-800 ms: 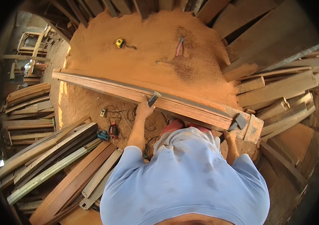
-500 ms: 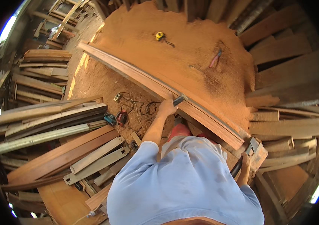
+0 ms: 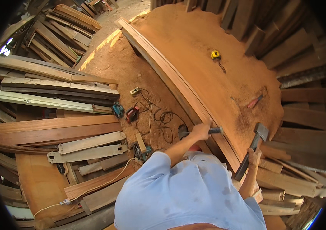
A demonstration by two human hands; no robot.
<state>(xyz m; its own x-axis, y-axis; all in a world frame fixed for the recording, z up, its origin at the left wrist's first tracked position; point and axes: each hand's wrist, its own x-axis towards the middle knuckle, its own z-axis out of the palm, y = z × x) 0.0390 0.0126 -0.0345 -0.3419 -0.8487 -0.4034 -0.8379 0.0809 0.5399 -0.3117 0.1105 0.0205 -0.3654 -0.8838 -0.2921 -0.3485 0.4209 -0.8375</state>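
Observation:
My left hand [image 3: 200, 132] is closed around a short dark-handled tool [image 3: 215, 130], held crosswise above the long wooden beam [image 3: 178, 81]. The tool's exact kind does not show. My right hand [image 3: 254, 156] grips the dark handle of a hammer [image 3: 261, 132], whose blocky metal head points up and away from me near the beam's near right end. The beam runs diagonally from the far left to just in front of my body, with long lines along its upper face.
Beyond the beam, a yellow tape measure [image 3: 215, 55] and red-handled pliers [image 3: 255, 102] lie on sawdust. Left of it are a red power tool [image 3: 132, 114], a teal one [image 3: 117, 109], cords and a socket block [image 3: 135, 91]. Stacked boards [image 3: 55, 126] line both sides.
My view has turned, so the beam looks steeper. The hammer is raised higher in my right hand. My left hand, still holding its tool, sits nearer the beam's near end.

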